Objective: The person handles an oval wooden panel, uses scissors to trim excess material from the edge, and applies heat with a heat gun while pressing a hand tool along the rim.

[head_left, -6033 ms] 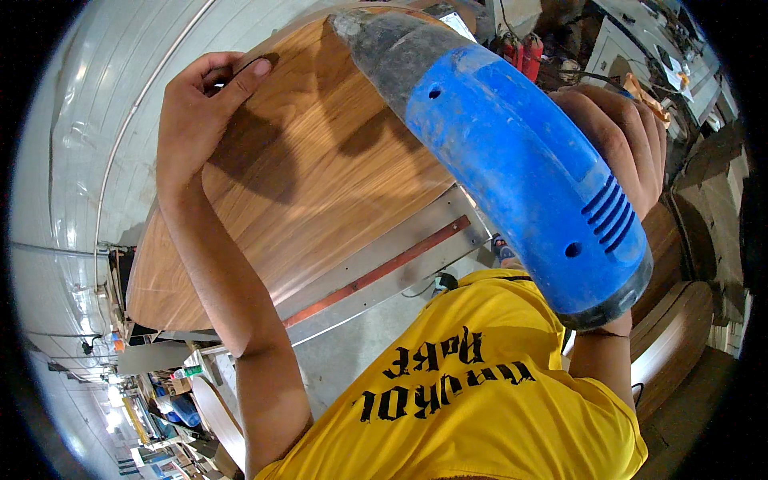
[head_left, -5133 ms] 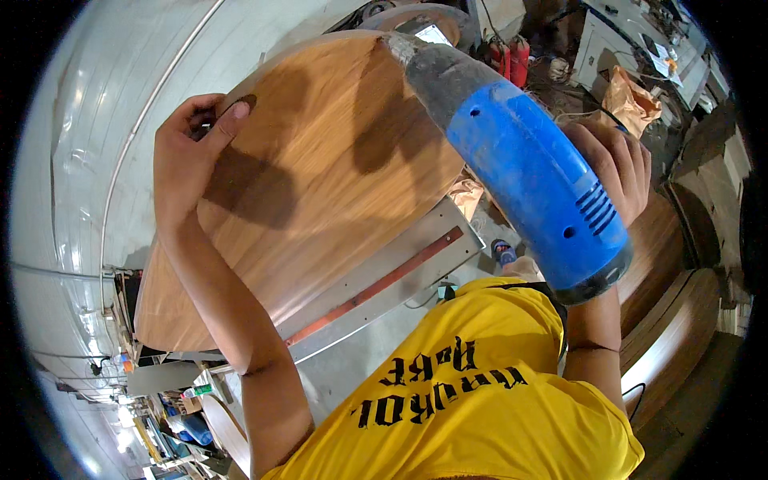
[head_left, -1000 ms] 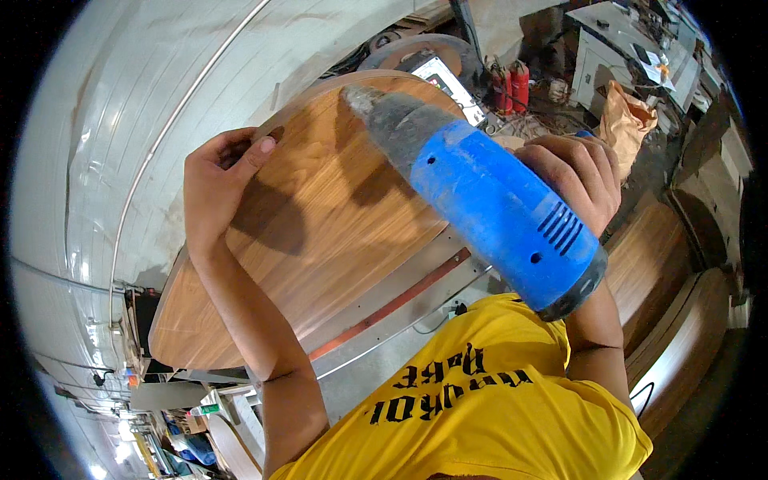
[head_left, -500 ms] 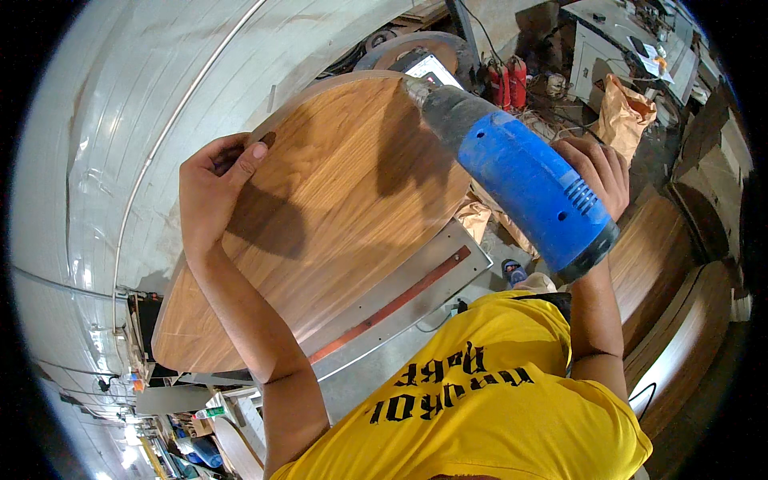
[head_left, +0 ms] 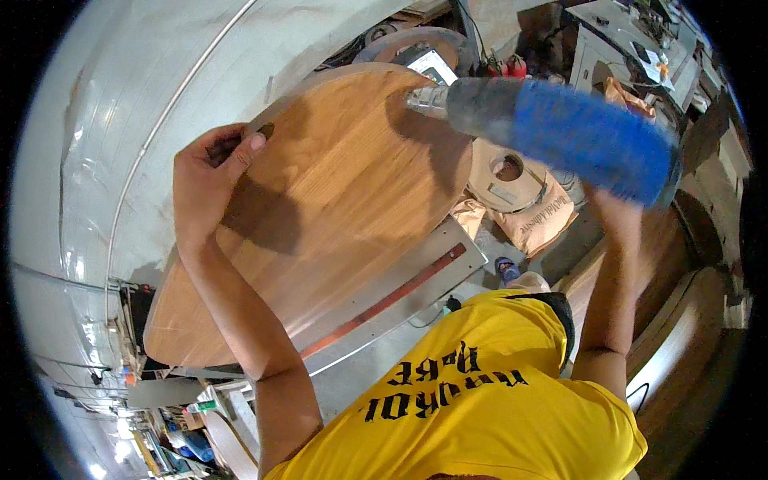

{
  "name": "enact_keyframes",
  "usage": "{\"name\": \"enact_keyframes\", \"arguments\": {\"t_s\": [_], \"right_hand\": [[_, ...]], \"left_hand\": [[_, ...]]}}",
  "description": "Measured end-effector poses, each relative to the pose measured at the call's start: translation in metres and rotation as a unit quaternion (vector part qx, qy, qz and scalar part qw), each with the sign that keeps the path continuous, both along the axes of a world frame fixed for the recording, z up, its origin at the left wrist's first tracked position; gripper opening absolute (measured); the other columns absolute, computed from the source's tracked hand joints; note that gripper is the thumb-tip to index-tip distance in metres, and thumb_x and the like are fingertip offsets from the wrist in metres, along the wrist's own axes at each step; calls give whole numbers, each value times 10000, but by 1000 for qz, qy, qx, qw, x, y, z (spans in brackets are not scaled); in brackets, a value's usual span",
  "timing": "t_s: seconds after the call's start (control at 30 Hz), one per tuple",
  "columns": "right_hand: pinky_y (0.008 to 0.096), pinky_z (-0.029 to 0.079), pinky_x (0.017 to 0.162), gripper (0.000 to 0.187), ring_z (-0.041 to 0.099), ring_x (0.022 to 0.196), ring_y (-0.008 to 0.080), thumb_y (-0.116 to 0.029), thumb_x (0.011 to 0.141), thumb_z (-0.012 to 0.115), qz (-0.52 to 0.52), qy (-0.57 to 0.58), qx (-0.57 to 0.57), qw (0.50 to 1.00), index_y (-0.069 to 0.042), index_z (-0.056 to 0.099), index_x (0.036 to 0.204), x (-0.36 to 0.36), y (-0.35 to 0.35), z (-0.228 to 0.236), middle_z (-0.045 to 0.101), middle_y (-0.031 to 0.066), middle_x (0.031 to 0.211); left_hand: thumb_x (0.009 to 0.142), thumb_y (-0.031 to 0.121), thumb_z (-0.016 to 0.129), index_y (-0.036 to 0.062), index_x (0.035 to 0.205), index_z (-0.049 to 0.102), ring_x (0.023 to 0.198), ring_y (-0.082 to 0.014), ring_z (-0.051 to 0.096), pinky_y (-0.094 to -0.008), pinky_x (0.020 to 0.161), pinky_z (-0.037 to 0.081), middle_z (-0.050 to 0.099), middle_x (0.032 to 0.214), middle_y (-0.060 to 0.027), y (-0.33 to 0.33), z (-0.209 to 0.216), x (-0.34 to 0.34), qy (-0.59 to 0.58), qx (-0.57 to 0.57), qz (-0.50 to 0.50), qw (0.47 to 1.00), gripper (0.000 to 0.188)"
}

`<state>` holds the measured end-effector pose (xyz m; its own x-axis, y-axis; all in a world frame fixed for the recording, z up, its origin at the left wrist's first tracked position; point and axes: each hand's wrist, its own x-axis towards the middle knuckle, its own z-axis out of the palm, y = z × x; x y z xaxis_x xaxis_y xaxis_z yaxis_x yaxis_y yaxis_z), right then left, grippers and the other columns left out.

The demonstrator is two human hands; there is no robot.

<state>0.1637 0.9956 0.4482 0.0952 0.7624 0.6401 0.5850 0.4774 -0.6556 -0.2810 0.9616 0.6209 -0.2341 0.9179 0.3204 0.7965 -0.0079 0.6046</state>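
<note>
An oval wood-grain tabletop point(head_left: 344, 184) lies tilted across the middle, with a rounded pale edge at its far side. At its far left edge my left hand point(head_left: 210, 172) is closed, thumb on top, pinching a small dark brown piece point(head_left: 266, 130). My right hand point(head_left: 616, 206) grips a blue heat gun point(head_left: 588, 132), mostly hidden behind its body. The gun lies nearly level, blurred by motion. Its metal nozzle point(head_left: 426, 102) points left, over the far right part of the tabletop, whose rim it seems close to; the gap cannot be judged.
Beneath the tabletop stands a grey metal bench point(head_left: 392, 296) with a red strip. To its right are a cardboard-sided reel point(head_left: 500, 178) and a brown paper sack point(head_left: 538, 220). Curved wood panels point(head_left: 680, 336) stand at the right. A cluttered workbench point(head_left: 616, 40) is at the far right.
The heat gun has turned, its rear end swinging up and right and its nozzle moving slightly down. My right hand went with it. My left hand has barely shifted.
</note>
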Motion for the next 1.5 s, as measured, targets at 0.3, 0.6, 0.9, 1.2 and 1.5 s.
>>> {"name": "enact_keyframes", "arguments": {"t_s": [0.3, 0.6, 0.9, 1.2, 1.5], "right_hand": [[310, 501, 670, 375, 607, 706, 132, -359, 864, 828, 210, -27, -10, 977, -44, 658, 974, 72, 151, 110, 654, 21, 835], [320, 532, 671, 594, 647, 780, 146, -332, 694, 977, -54, 13, 73, 996, 33, 647, 1027, -26, 209, 117, 666, 31, 791], [320, 500, 627, 620, 626, 703, 147, -441, 624, 993, 139, -50, -117, 982, 9, 678, 910, 8, 216, 149, 668, 40, 775], [312, 539, 662, 924, 664, 764, 177, -428, 610, 1001, 115, -3, -144, 983, 96, 546, 1221, 0, 206, 158, 676, 89, 859], [300, 532, 574, 568, 647, 641, 154, -422, 649, 979, 195, -70, -141, 968, -17, 658, 883, -8, 216, 178, 649, 45, 710]], "left_hand": [[898, 324, 824, -35, 1151, 734, 862, -112, 615, -252, 791, 488, 721, 954, -46, 3, 1, 4, 0, -16, 0, 1000, 448], [852, 326, 861, -30, 1122, 747, 864, -130, 634, -285, 823, 500, 730, 943, -51, -11, 3, 13, 23, -19, 43, 999, 460], [833, 296, 881, -38, 1121, 744, 868, -134, 640, -273, 817, 499, 734, 951, -57, -11, -4, 10, -12, -5, 20, 1000, 462], [836, 329, 876, -38, 1125, 742, 868, -133, 640, -274, 823, 501, 736, 958, -63, -13, -1, 16, 2, -10, 21, 1000, 486], [832, 329, 879, -44, 1115, 741, 859, -129, 639, -275, 812, 500, 735, 940, -62, -12, -2, 14, -8, -5, 11, 1000, 488]]}}
